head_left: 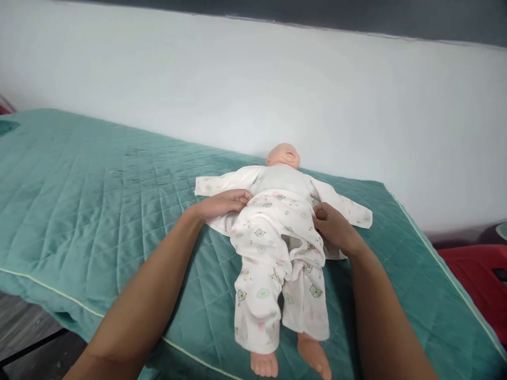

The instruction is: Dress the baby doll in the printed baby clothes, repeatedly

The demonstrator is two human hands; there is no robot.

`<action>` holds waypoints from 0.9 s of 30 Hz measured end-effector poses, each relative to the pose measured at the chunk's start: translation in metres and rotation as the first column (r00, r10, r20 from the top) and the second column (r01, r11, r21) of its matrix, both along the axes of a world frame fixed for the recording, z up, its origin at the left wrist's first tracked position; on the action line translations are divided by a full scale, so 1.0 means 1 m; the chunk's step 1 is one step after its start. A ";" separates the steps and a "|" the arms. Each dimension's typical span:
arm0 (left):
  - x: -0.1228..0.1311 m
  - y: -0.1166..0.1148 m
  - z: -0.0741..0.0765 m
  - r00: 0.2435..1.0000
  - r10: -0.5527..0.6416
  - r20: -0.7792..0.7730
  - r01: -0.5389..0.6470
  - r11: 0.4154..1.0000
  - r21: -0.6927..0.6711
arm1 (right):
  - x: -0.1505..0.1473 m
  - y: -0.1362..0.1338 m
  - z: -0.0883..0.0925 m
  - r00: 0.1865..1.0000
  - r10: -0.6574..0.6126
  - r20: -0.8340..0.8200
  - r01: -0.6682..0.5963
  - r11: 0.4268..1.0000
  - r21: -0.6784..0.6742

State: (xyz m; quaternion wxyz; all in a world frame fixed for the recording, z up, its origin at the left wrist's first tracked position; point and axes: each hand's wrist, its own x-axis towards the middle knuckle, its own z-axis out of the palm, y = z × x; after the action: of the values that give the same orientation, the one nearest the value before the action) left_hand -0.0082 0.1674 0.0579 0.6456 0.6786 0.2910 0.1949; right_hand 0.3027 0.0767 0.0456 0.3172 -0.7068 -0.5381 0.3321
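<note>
A baby doll (283, 154) lies on its back, head toward the wall and bare feet toward me. White baby pants (261, 237) printed with small green animal faces cover its legs and reach up to its belly. A white long-sleeved baby top (279, 178) is on its upper body, both sleeves spread out sideways. At the left side of the waist, my left hand (225, 205) is closed, fingertips pinching the pants' edge. My right hand (335, 227) grips the opposite side of the waist with curled fingers, partly hiding the cloth there.
Under the doll is a bed with a green quilted cover (130, 211), edged in pale piping. A white wall (237, 79) with a dark upper band runs behind it. Something red (475, 279) stands beyond the right edge, and dark flooring (24, 322) shows at lower left.
</note>
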 end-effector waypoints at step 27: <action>0.021 0.005 -0.017 0.938 0.328 -0.117 -0.293 0.924 0.244 | -0.005 -0.001 -0.002 0.985 0.046 -0.163 -0.039 0.998 0.049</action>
State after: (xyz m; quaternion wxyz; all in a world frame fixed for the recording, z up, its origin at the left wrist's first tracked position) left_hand 0.0128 0.1723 0.0408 0.5015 0.7051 0.4206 0.2728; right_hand 0.2973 0.0753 0.0440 0.3696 -0.6578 -0.5326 0.3835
